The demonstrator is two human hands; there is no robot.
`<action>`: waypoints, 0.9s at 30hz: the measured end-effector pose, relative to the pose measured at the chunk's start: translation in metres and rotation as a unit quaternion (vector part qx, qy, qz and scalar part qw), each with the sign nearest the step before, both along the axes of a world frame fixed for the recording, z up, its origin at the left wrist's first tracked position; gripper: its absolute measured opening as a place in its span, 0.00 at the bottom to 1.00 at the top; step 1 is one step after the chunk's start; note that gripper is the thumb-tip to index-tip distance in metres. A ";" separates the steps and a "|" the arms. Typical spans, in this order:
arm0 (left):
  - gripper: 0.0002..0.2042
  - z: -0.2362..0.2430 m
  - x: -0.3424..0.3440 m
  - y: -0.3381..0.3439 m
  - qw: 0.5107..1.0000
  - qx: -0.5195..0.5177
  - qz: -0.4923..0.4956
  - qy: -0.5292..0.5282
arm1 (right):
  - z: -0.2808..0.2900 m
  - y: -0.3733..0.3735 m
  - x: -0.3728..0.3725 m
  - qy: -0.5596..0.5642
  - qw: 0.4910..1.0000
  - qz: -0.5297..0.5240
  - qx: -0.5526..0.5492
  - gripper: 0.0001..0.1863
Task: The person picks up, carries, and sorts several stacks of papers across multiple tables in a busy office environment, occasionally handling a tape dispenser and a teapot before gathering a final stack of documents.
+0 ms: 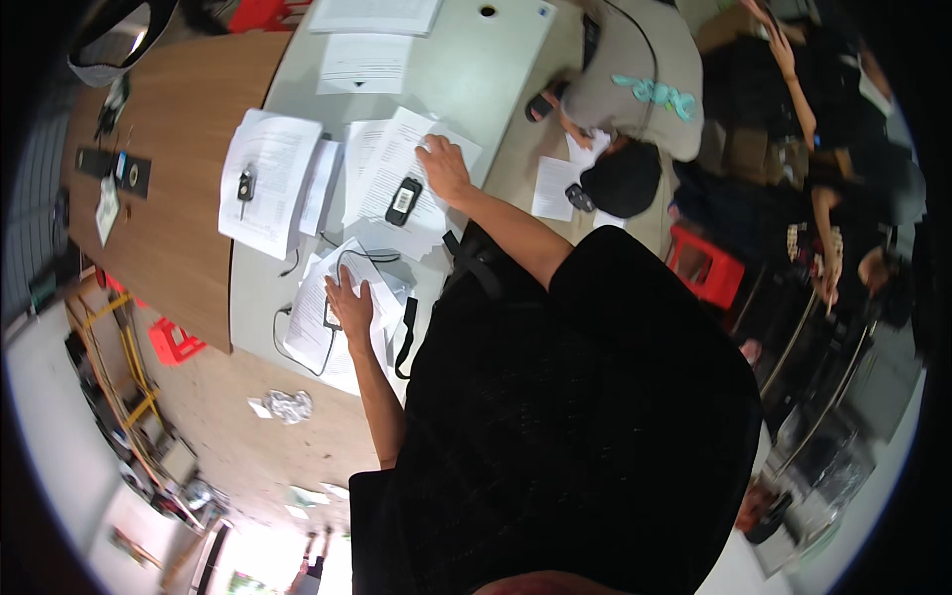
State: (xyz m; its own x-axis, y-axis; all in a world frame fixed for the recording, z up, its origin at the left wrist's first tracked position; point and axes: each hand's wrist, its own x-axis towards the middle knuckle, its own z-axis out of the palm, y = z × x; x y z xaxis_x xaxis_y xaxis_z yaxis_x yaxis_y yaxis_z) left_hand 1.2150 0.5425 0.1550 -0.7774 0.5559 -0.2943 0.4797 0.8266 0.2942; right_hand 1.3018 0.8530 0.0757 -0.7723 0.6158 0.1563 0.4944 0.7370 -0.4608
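Observation:
My left hand (349, 302) rests with fingers spread on loose papers (302, 337), over a small device (331, 315), with black cables around it. My right hand (442, 167) is open, its fingers slightly bent, touching printed sheets (375, 149) further up the pale table (464, 59). Just below and left of it lies a black handheld device (404, 201) with a white label. Left of the sheets is a thick paper stack (266, 198) with a small dark object (245, 186) on it. A black strap (407, 337) hangs by the table's edge.
A wooden table (178, 248) adjoins on the left, with red stools (174, 340) nearby. A crouching person (640, 89) bends over papers at right; other people's arms (798, 94) show beyond. A red stool (704, 268) stands right. Crumpled material (290, 405) lies on the floor.

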 end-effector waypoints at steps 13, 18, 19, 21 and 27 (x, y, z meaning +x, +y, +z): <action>0.31 -0.017 -0.012 -0.020 0.998 0.006 -0.068 -0.002 | 0.020 0.244 -0.161 -0.026 0.988 -0.149 0.034 0.27; 0.32 -0.018 0.014 -0.004 0.997 -0.061 -0.041 0.039 | -0.019 0.254 -0.210 -0.225 0.970 -0.085 -0.018 0.41; 0.31 -0.010 0.014 0.001 0.997 -0.071 -0.022 0.027 | -0.012 0.253 -0.214 -0.247 0.967 -0.057 -0.013 0.41; 0.29 -0.005 0.000 0.008 0.997 -0.080 -0.019 0.017 | 0.011 0.271 -0.210 -0.277 0.959 -0.044 -0.042 0.42; 0.26 -0.017 -0.008 0.008 0.998 -0.060 -0.010 -0.011 | 0.000 0.284 -0.214 -0.298 0.951 -0.031 -0.071 0.44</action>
